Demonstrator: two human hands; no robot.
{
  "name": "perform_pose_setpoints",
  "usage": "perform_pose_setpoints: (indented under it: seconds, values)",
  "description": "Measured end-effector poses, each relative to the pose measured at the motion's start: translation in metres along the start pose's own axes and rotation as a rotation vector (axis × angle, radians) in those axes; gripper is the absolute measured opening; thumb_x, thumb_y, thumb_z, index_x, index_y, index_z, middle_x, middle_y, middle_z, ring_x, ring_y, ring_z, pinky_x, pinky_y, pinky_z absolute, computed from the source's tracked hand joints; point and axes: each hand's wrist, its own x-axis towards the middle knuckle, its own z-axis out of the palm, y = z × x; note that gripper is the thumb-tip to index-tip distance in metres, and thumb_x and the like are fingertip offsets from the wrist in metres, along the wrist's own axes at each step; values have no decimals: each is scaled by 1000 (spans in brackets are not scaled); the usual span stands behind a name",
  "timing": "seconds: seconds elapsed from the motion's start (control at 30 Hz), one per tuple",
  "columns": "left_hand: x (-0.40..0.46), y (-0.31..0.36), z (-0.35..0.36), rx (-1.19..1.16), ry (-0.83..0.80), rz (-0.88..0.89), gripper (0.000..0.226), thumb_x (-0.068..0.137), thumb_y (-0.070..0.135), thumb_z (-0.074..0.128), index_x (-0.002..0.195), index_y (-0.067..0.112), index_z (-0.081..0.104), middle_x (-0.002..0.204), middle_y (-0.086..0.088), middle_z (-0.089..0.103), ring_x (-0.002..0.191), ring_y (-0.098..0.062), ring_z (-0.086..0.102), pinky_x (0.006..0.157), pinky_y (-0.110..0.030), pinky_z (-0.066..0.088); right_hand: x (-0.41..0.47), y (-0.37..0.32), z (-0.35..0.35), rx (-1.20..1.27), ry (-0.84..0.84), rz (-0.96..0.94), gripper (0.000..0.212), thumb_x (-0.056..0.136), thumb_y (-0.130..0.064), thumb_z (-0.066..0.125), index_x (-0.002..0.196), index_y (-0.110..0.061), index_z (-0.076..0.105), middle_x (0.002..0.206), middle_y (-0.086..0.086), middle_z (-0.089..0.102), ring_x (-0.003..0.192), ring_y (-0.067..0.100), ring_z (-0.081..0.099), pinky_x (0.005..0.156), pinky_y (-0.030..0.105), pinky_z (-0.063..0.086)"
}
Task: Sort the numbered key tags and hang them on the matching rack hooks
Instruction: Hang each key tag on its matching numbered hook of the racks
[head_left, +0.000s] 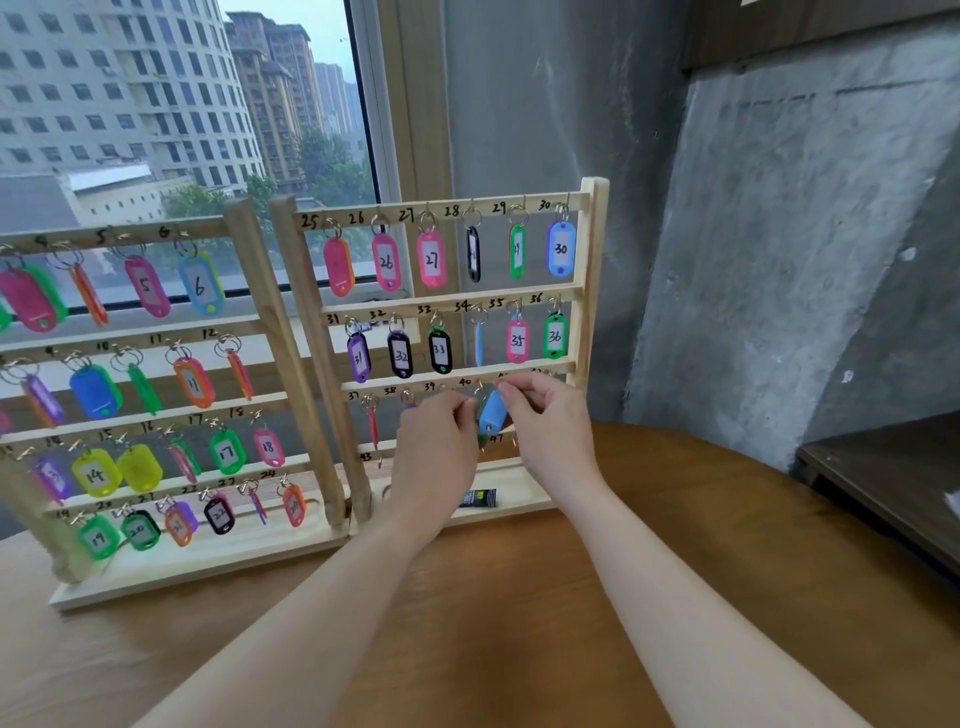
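At the third rail of the right-hand rack (587, 291), near the mark 40, both hands meet around a blue tag (492, 413). The right hand (550, 421) pinches up at the rail above it; the left hand (434, 441) has curled fingers beside the tag, its grip hidden.

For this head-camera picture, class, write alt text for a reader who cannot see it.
Two hands, left and right, hold a blue key tag at the third rail of a wooden rack of numbered hooks; a second rack stands beside it on a wooden table.
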Motion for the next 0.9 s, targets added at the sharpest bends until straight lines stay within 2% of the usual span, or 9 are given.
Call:
perform_pose_setpoints:
  seconds: [0.1, 0.17, 0.33, 0.5, 0.63, 0.77, 0.9]
  values:
    - [-16, -14, 0, -82, -29, -55, 17, 103, 17, 51, 95, 23, 64, 79, 7, 68, 62, -18, 62, 61, -36, 50, 3, -3, 7, 36, -11, 12, 11, 100, -13, 61, 105, -13, 71, 94, -3, 72, 79, -8, 66, 62, 8, 49]
    - [-28, -25, -1, -88, -38, -88, 17, 101, 15, 52, 99, 27, 64, 83, 10, 68, 66, -17, 64, 64, -36, 55, 3, -3, 11, 42, 11, 28, 9, 100, -11, 61, 104, -12, 69, 92, -3, 71, 74, -9, 66, 58, 8, 49]
    - [-62, -53, -10, -105, -80, -235, 24, 99, 14, 57, 85, 33, 63, 80, 12, 69, 67, -20, 65, 64, -34, 54, 3, 1, 14, -69, 46, 4, 7, 101, -13, 60, 101, -14, 67, 93, 0, 73, 59, 14, 70, 52, 17, 52]
    - [-108, -78, -36, -129, -146, -311, 27, 95, 8, 61, 80, 31, 66, 70, 11, 69, 52, -9, 57, 60, -30, 50, -3, 11, 13, -261, 20, -39, 13, 97, -18, 65, 106, -27, 63, 90, -7, 74, 81, 15, 70, 70, 31, 57]
    - [-147, -94, -60, -63, -195, -362, 28, 91, 5, 64, 75, 28, 68, 67, 11, 70, 49, -8, 56, 58, -29, 51, -21, 18, 1, -362, -32, 86, 19, 95, -13, 67, 109, -25, 62, 99, -3, 72, 91, 17, 70, 80, 37, 59]
    - [-177, -94, -87, 3, -257, -300, 26, 88, 5, 65, 74, 26, 66, 65, 16, 70, 60, -4, 60, 68, -25, 52, -51, 10, -14, -503, -104, 174, 15, 89, -12, 69, 85, -26, 66, 89, -2, 71, 86, 20, 71, 74, 34, 59]
    - [-207, -87, -111, 4, -281, -237, 26, 88, 6, 66, 73, 27, 67, 67, 18, 70, 72, -4, 65, 76, -21, 50, -103, -11, -18, -512, -148, 190, 14, 88, -12, 70, 81, -24, 69, 83, 0, 72, 79, 21, 72, 62, 26, 53]
